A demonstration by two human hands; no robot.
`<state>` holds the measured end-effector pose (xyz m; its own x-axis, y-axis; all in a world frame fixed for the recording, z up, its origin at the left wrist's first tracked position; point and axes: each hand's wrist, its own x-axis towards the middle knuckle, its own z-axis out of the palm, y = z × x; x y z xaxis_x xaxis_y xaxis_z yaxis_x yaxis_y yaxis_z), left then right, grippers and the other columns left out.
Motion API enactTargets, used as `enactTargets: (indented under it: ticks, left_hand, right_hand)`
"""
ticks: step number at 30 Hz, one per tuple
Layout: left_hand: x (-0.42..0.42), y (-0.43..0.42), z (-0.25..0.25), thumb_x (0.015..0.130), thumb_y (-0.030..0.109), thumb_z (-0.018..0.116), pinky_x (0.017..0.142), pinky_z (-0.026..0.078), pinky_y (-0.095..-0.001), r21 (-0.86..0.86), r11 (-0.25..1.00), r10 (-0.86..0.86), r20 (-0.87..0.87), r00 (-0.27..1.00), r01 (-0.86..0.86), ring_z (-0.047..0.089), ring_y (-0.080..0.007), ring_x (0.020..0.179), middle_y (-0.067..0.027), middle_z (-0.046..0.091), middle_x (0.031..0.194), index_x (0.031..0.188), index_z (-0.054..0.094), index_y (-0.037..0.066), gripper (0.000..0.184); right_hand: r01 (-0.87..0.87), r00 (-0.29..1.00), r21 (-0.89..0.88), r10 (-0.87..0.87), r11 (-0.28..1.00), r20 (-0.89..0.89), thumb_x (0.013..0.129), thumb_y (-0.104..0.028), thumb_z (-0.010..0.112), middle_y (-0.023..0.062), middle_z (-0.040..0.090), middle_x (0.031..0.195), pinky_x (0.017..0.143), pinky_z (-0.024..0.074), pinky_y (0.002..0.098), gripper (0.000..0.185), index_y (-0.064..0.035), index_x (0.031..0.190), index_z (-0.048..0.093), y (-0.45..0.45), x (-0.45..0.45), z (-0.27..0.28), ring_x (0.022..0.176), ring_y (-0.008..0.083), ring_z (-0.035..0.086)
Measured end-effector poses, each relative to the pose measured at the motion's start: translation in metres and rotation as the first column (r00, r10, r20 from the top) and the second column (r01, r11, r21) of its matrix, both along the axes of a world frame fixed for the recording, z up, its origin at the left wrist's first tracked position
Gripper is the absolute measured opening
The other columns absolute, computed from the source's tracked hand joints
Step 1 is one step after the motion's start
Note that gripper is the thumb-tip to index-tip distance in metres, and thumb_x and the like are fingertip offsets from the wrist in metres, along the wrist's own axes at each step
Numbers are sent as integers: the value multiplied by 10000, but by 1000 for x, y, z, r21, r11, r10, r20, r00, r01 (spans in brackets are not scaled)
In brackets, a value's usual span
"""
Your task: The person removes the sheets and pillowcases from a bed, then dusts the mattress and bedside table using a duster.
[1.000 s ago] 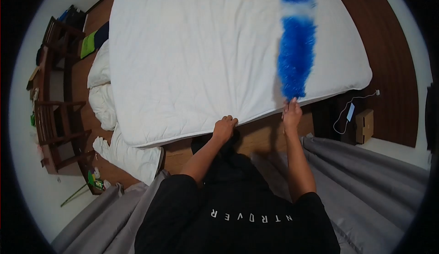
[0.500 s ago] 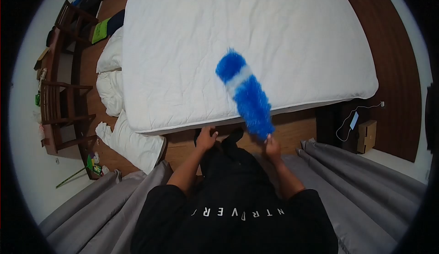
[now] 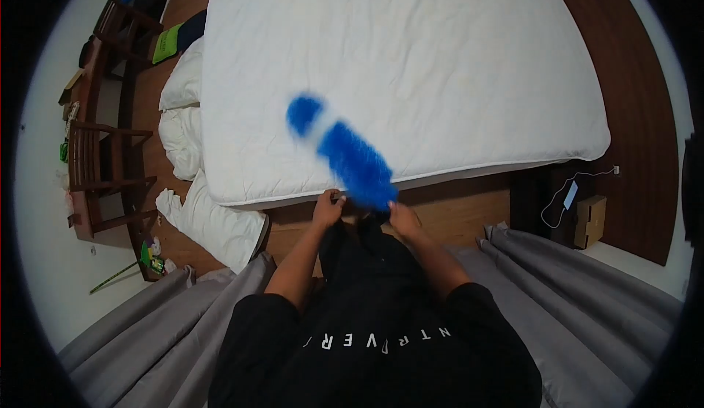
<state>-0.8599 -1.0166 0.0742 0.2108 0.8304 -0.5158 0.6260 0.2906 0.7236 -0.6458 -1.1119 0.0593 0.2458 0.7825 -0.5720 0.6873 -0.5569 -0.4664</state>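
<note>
A fluffy blue duster (image 3: 357, 164) with a white band slants up and to the left over the white mattress (image 3: 469, 78). Its far end is blurred. My right hand (image 3: 405, 219) is closed around the duster's near end, where the handle is mostly hidden. Just in front of the mattress edge is my left hand (image 3: 328, 208), thumb apart from the fingers and nothing visible in it. It is close to the duster's lower left side, and I cannot tell whether it touches the mattress.
White pillows (image 3: 180, 142) lie along the mattress's left side, with white bedding (image 3: 216, 221) on the floor. Wooden chairs (image 3: 110, 158) stand farther left. Grey curtains (image 3: 557, 298) hang on both sides of me. At right are a cardboard box (image 3: 589, 221) and a phone (image 3: 570, 194) on a cable.
The duster has swung left and a little toward me, with my right hand moving left and slightly up. My left hand has risen slightly toward the mattress edge.
</note>
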Motion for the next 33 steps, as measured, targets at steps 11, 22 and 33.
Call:
enactTargets:
  ticks: [11, 22, 33]
  left_hand:
    - [-18, -4, -4, 782, 283, 580, 836, 400, -365, 30, 996, 90, -99, 991, -88, 496, -305, 996, -206, 512, 1051, 1052, 519, 1, 395]
    - [-26, -31, 7, 770, 369, 548, 848, 398, -375, -148, 987, 24, -234, 972, -60, 519, -310, 997, -204, 554, 1032, 1059, 531, 7, 463]
    - [-16, -47, -1, 781, 374, 542, 822, 409, -335, -286, 955, -93, -24, 995, 83, 546, -276, 938, -133, 580, 971, 1012, 554, 47, 401]
  right_hand:
    - [194, 981, 412, -178, 890, -77, 876, -436, 323, 212, 582, 762, 677, 417, 416, 506, -1, 797, 569, 124, 58, 128, 755, 377, 553]
    - [-452, 891, -18, 450, 892, -60, 886, -322, 307, 258, 554, 923, 778, 416, 463, 423, 13, 861, 566, 55, -28, 32, 860, 401, 533]
    - [-476, 876, 255, 478, 842, 60, 862, -407, 371, 182, 558, 644, 593, 409, 449, 409, -53, 744, 537, 127, 8, 159, 664, 359, 546]
